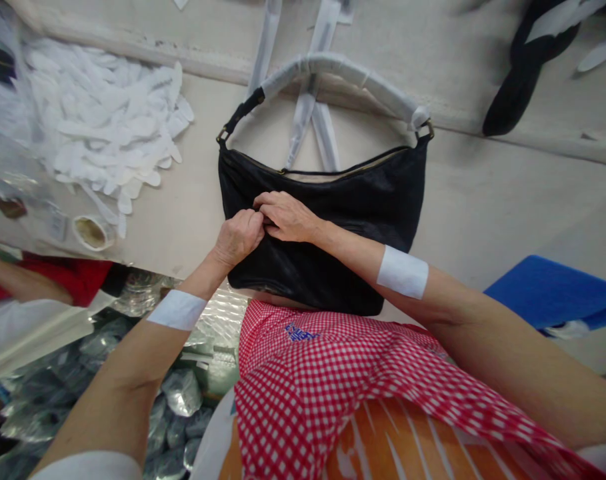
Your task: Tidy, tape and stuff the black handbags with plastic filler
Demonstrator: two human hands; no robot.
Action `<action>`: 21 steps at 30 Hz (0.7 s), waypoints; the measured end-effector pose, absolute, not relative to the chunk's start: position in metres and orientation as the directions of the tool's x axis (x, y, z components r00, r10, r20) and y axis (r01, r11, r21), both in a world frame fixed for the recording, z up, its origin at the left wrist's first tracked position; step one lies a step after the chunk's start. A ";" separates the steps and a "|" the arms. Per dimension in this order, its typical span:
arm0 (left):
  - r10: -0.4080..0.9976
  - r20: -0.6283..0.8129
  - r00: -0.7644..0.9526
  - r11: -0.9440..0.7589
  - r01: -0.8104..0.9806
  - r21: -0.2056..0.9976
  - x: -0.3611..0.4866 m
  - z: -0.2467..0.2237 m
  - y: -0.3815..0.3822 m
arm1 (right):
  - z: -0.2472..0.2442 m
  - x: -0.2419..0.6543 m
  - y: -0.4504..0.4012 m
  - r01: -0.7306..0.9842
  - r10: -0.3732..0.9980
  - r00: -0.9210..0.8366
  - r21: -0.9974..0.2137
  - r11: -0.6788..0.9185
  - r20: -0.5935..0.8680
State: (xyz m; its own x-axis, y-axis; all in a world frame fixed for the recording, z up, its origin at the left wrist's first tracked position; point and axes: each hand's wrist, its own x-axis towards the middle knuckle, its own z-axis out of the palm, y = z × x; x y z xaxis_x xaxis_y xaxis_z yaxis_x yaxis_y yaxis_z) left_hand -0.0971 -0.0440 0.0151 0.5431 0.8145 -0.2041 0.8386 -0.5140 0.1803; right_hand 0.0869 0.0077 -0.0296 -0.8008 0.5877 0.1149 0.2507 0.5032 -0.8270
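Observation:
A black leather handbag (343, 213) lies on the table in front of me, its zipped top edge turned away. White wrapping covers most of its handle (353, 67), which arches beyond the bag and joins it at metal rings. My left hand (240, 237) is closed against the left part of the bag's front, its fingers pinching at the leather. Right beside it, my right hand (290, 217) rests on the bag with curled fingers, the fingertips meeting those of my left hand. Whatever lies between the right fingertips is hidden.
At the left is a pile of white paper-like strips (107, 120), with a tape roll (91, 233) near the table edge. A blue folded item (557, 290) lies at the right, a black strap-like piece (517, 87) at the back. Another person's arm (27, 277) shows at far left.

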 end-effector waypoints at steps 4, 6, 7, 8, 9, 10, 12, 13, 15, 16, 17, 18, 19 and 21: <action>0.814 -0.176 0.554 -0.528 0.831 0.173 -0.097 0.013 -0.045 | -0.034 0.093 0.006 0.117 0.644 -0.738 -0.900 0.419 0.204; 0.817 -0.163 0.553 -0.525 0.830 0.187 -0.099 0.011 -0.045 | -0.036 0.096 0.005 0.101 0.682 -0.703 -0.921 0.376 0.201; 0.819 -0.160 0.551 -0.520 0.831 0.200 -0.099 0.009 -0.045 | -0.036 0.097 0.004 0.118 0.703 -0.687 -0.928 0.354 0.181; 0.821 -0.160 0.549 -0.513 0.831 0.215 -0.100 0.008 -0.044 | -0.036 0.097 0.003 0.143 0.720 -0.676 -0.931 0.335 0.155; 0.822 -0.164 0.545 -0.505 0.831 0.232 -0.101 0.007 -0.044 | -0.036 0.096 0.002 0.169 0.731 -0.670 -0.932 0.320 0.129; 0.825 -0.171 0.538 -0.492 0.834 0.247 -0.101 0.007 -0.043 | -0.036 0.095 0.001 0.194 0.737 -0.667 -0.931 0.310 0.106; 0.835 -0.202 0.512 -0.456 0.849 0.267 -0.101 0.006 -0.043 | -0.033 0.091 -0.002 0.245 0.740 -0.669 -0.920 0.306 0.068; 0.840 -0.223 0.494 -0.433 0.860 0.271 -0.100 0.007 -0.042 | -0.030 0.088 -0.004 0.284 0.744 -0.667 -0.907 0.311 0.046; 0.849 -0.277 0.450 -0.380 0.884 0.272 -0.098 0.008 -0.042 | -0.023 0.083 -0.008 0.405 0.765 -0.644 -0.854 0.327 -0.013; 0.851 -0.308 0.425 -0.351 0.897 0.268 -0.097 0.010 -0.042 | -0.019 0.080 -0.011 0.473 0.781 -0.624 -0.815 0.334 -0.042; 0.851 -0.339 0.400 -0.322 0.909 0.265 -0.096 0.011 -0.042 | -0.016 0.077 -0.014 0.535 0.797 -0.600 -0.773 0.340 -0.064; 0.850 -0.368 0.377 -0.295 0.919 0.260 -0.094 0.013 -0.041 | -0.012 0.074 -0.017 0.583 0.812 -0.578 -0.735 0.346 -0.077; 0.849 -0.389 0.359 -0.274 0.927 0.257 -0.094 0.014 -0.041 | -0.010 0.073 -0.020 0.614 0.823 -0.562 -0.706 0.353 -0.078; 0.850 -0.393 0.349 -0.258 0.928 0.267 -0.093 0.017 -0.042 | -0.007 0.071 -0.024 0.630 0.830 -0.556 -0.676 0.383 -0.048</action>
State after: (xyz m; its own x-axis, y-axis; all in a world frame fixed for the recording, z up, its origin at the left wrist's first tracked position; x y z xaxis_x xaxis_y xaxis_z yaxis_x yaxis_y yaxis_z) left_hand -0.0932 -0.0417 0.0170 0.3493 0.8505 -0.3933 0.9285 -0.2578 0.2673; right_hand 0.0713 -0.0243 -0.0075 -0.5557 0.8300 -0.0483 0.6302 0.3826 -0.6756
